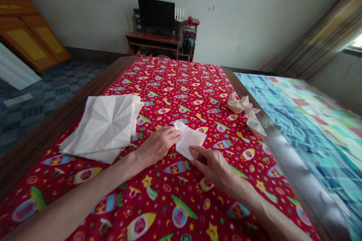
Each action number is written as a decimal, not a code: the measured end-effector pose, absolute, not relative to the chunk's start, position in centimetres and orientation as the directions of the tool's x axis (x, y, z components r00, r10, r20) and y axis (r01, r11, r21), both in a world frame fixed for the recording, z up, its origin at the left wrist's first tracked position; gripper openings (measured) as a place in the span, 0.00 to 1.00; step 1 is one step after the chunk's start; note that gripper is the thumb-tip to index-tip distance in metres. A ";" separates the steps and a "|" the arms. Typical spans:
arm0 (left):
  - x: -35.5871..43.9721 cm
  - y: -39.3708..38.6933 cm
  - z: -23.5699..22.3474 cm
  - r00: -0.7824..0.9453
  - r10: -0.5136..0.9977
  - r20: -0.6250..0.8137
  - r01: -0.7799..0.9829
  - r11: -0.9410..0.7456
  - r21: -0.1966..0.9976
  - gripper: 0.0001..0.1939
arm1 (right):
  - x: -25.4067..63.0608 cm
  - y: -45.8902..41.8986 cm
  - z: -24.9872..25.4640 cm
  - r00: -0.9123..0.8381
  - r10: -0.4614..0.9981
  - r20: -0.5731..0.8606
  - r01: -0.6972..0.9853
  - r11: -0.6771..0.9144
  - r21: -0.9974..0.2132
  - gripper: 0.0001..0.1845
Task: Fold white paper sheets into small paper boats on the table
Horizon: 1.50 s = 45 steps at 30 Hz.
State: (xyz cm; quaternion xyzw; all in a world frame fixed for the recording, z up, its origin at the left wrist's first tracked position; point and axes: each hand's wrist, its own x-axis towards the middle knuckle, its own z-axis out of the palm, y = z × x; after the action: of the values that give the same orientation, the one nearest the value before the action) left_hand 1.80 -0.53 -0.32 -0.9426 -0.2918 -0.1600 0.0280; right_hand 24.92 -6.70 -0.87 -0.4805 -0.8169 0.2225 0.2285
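Touching the folded paper (186,140), left fingers (171,134) lie together, right fingers (199,153) slightly parted, any grip unclear.

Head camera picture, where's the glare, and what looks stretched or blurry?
Head view: the window at the right edge is blown out to white; pale glare lies on the table's dark right border; the curtain looks stretched and smeared, while the folded paper shows clearer edges.

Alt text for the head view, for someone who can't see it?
The left hand and right hand touch a folded white paper on a red rocket-print tablecloth. A stack of creased paper sheets lies to the left, folded paper shapes to the right.
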 end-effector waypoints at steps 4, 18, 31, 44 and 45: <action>1.5 -1.9 -0.8 0.741 0.587 0.325 0.568 -0.807 0.161 0.19 | 26.0 -6.5 0.5 -0.472 0.850 0.234 0.742 0.526 -0.416 0.13; 3.0 1.3 -0.9 0.631 0.700 0.334 0.570 -0.710 0.414 0.13 | 24.4 -3.0 -0.4 -0.593 0.719 0.362 0.615 0.695 -0.374 0.13; 3.8 2.5 -0.7 0.505 0.834 0.222 0.662 -0.539 0.521 0.04 | 24.4 -3.6 -1.8 -0.598 0.721 0.350 0.607 0.692 -0.389 0.12; 3.6 2.7 -1.2 0.483 0.847 0.221 0.659 -0.518 0.545 0.09 | 24.4 -3.7 -1.8 -0.592 0.737 0.326 0.612 0.674 -0.414 0.12; 3.7 2.6 -1.2 0.472 0.854 0.218 0.672 -0.509 0.538 0.09 | 24.3 -3.7 -1.7 -0.593 0.737 0.324 0.611 0.674 -0.414 0.12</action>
State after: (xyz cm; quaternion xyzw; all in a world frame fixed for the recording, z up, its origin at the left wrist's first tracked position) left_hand 3.73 2.57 -1.25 -0.8359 -0.4564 -0.2359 -0.1932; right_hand 24.35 -3.72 -1.75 -0.3818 -0.8828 0.1308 0.2403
